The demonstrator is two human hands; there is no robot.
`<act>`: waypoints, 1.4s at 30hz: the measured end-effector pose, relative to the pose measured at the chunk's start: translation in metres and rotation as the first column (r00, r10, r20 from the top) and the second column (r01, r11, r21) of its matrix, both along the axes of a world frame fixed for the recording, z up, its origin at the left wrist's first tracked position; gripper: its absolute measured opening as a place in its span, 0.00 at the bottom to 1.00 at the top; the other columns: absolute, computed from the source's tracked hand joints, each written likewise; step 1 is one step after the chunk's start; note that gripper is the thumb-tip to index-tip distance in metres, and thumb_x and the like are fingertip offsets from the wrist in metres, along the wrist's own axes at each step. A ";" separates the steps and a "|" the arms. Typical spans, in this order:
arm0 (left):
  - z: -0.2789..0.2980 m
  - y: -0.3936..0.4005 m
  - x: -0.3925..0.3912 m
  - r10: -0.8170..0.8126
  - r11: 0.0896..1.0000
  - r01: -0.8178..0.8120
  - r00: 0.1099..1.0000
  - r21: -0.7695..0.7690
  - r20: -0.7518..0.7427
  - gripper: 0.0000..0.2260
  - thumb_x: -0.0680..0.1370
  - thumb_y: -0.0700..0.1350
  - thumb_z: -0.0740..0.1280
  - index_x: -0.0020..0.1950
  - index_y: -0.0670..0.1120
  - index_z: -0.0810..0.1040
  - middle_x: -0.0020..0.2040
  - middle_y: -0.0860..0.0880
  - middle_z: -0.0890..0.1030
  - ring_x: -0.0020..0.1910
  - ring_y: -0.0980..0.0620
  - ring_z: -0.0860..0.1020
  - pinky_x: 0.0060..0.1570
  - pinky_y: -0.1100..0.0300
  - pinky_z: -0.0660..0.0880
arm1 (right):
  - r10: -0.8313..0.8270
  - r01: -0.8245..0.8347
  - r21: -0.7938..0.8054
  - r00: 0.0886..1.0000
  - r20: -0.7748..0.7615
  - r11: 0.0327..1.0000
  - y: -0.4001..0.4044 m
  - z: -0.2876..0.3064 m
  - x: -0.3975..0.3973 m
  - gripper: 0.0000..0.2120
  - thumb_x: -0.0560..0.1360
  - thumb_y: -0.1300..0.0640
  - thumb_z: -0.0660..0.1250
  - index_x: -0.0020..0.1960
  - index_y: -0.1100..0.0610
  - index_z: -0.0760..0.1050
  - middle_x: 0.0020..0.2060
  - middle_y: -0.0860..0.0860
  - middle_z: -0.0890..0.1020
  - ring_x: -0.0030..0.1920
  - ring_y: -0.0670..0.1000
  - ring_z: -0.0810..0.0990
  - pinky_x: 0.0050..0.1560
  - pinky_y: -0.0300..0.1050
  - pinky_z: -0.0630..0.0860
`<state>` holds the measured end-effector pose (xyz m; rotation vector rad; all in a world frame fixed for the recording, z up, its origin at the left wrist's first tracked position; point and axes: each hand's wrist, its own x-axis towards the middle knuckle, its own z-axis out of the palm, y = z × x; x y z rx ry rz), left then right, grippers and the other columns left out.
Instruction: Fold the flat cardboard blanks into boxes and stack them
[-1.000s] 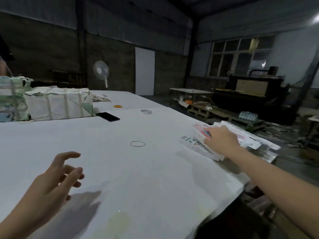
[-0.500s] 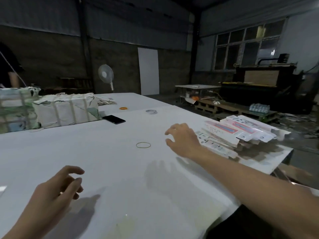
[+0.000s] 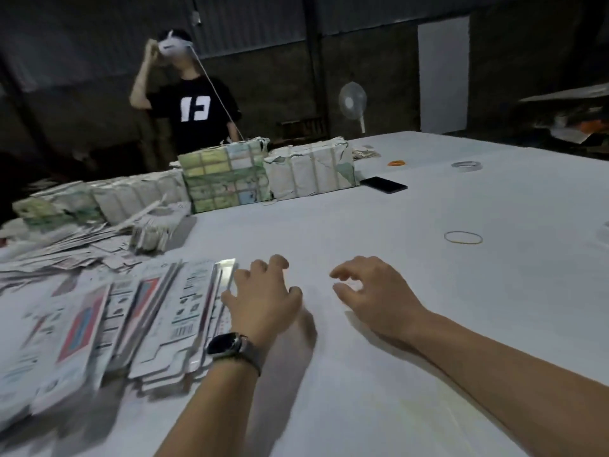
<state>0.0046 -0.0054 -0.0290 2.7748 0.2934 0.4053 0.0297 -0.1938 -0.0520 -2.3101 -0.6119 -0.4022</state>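
The flat cardboard blanks (image 3: 171, 311) lie fanned in a loose pile at the lower left of the frame on the white counter (image 3: 428, 324). The left hand (image 3: 263, 298), a watch (image 3: 227, 345) on its wrist, rests at the pile's right edge, fingers relaxed and lightly bent, touching the nearest blank. The right hand (image 3: 372, 288) hovers just beside it at center frame, fingers loosely curled, holding nothing. A rubber band (image 3: 463, 237) lies well apart, at right.
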 end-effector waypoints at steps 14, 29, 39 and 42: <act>-0.003 0.047 0.000 0.134 0.979 -0.118 0.987 0.167 -0.091 0.23 0.80 0.44 0.59 0.75 0.54 0.61 0.69 0.45 0.71 0.64 0.39 0.74 0.57 0.46 0.71 | 0.002 -0.001 0.045 1.000 -0.026 0.999 -0.012 -0.005 0.004 0.08 0.78 0.54 0.65 0.53 0.45 0.80 0.42 0.36 0.78 0.52 0.44 0.73 0.55 0.49 0.74; 0.033 -0.047 -0.032 -0.245 0.632 0.582 0.776 -0.511 0.581 0.26 0.81 0.35 0.60 0.72 0.61 0.63 0.63 0.66 0.76 0.54 0.65 0.81 0.43 0.68 0.80 | 0.161 -0.043 0.602 0.977 -0.142 0.797 -0.005 0.010 -0.001 0.19 0.82 0.44 0.59 0.72 0.39 0.66 0.52 0.41 0.80 0.53 0.42 0.79 0.55 0.44 0.77; 0.011 -0.068 -0.027 -0.182 0.200 0.282 0.952 -0.938 0.247 0.11 0.83 0.47 0.64 0.64 0.57 0.76 0.56 0.47 0.84 0.55 0.45 0.84 0.54 0.41 0.82 | 0.378 -0.183 0.659 0.911 -0.165 0.729 -0.002 0.010 -0.015 0.17 0.83 0.44 0.55 0.70 0.33 0.65 0.61 0.39 0.79 0.59 0.48 0.81 0.59 0.52 0.81; 0.008 -0.069 -0.025 -0.185 0.120 0.267 0.952 -0.956 0.242 0.13 0.79 0.54 0.67 0.64 0.58 0.76 0.56 0.47 0.85 0.53 0.44 0.85 0.51 0.41 0.82 | 0.430 -0.226 0.676 0.890 -0.149 0.701 0.002 0.007 -0.019 0.19 0.82 0.42 0.56 0.71 0.29 0.60 0.62 0.33 0.76 0.63 0.44 0.79 0.61 0.49 0.79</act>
